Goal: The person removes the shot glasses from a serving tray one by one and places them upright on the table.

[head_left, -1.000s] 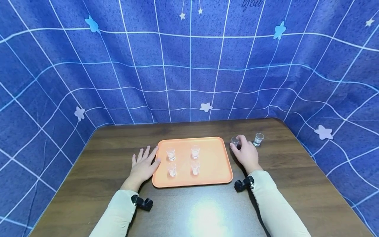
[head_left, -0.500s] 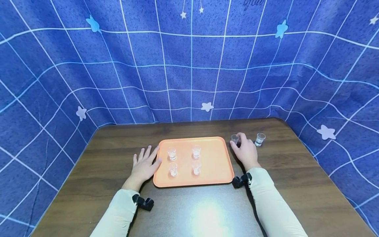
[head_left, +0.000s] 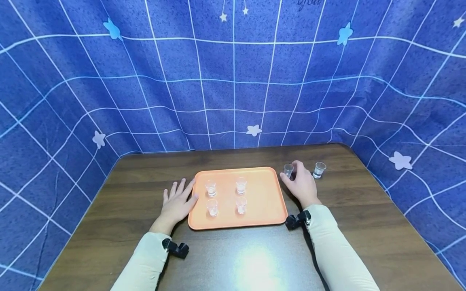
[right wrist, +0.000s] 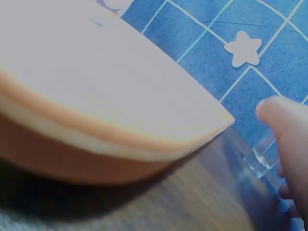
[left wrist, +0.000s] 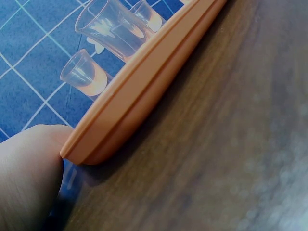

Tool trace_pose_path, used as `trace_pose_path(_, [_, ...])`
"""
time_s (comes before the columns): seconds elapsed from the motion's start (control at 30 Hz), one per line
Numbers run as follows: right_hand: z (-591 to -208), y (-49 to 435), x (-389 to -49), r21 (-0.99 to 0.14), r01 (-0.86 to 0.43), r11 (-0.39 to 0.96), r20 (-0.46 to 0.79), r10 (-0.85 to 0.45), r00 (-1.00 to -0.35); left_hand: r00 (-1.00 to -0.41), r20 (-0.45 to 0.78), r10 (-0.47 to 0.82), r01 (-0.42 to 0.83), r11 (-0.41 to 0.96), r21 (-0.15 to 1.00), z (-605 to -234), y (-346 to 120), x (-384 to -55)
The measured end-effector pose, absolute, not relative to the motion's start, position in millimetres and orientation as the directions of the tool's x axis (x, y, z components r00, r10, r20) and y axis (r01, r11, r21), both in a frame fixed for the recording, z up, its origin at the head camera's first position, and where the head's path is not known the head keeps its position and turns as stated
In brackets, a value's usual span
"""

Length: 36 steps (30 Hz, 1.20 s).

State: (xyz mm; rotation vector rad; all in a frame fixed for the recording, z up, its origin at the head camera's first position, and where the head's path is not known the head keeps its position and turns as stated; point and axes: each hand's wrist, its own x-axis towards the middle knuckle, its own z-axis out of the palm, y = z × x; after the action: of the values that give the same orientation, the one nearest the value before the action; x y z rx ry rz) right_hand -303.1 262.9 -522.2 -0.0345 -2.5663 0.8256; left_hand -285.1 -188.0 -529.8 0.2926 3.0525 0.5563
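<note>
My left hand [head_left: 176,206] lies spread at the left edge of an orange tray [head_left: 265,198], its thumb on the rim. In the left wrist view, part of that hand [left wrist: 29,168] meets the tray's corner. My right hand [head_left: 303,185] is just beyond the tray's right side, thumb and index finger spaced around a small clear shot glass [head_left: 288,169] standing on the table. In the right wrist view the thumb [right wrist: 284,120] stands out straight, with the glass [right wrist: 263,156] partly hidden behind it. Several shot glasses [head_left: 241,186] with clear contents stand on the tray.
Another shot glass [head_left: 318,170] with clear liquid stands to the right of my right hand. The brown wooden table [head_left: 153,165] ends at a blue curtain [head_left: 218,93] with stars and grid lines. Black cameras [head_left: 176,248] sit on both wrists.
The glass at my right hand has shifted slightly toward the back of the table, and the hand with it. My right thumb has moved a little outward from the glass. The left hand stays put.
</note>
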Motion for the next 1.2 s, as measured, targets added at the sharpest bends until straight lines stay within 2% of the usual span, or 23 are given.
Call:
trace_pose_path(0.13, [-517,261,-301,-0.564,-0.176,0.807,0.462,0.132,-0.877,-0.982,0.002,0.190,0.178,0.917,0.358,-530,-188,-285])
trace_pose_path(0.37, [-500,248,-300,-0.464,-0.322,0.825,0.608,0.032,-0.794,-0.982,-0.005,0.189,0.174,0.917,0.358,-530,-187,-284])
trace_pose_path(0.57, [-486,223,-299,-0.443,-0.433,0.785,0.653,-0.048,-0.756,-0.982,-0.002,0.190,0.177,0.918,0.355,-528,-186,-284])
trace_pose_path(0.97, [-480,177,-295,-0.562,-0.467,0.682,0.515,-0.152,-0.843,-0.980,-0.005,0.197,0.183,0.918,0.351,-526,-185,-288])
trace_pose_path(1.2, [-486,158,-293,-0.610,-0.512,0.605,0.457,-0.259,-0.851,-0.980,-0.008,0.198,0.183,0.920,0.347,-529,-186,-287])
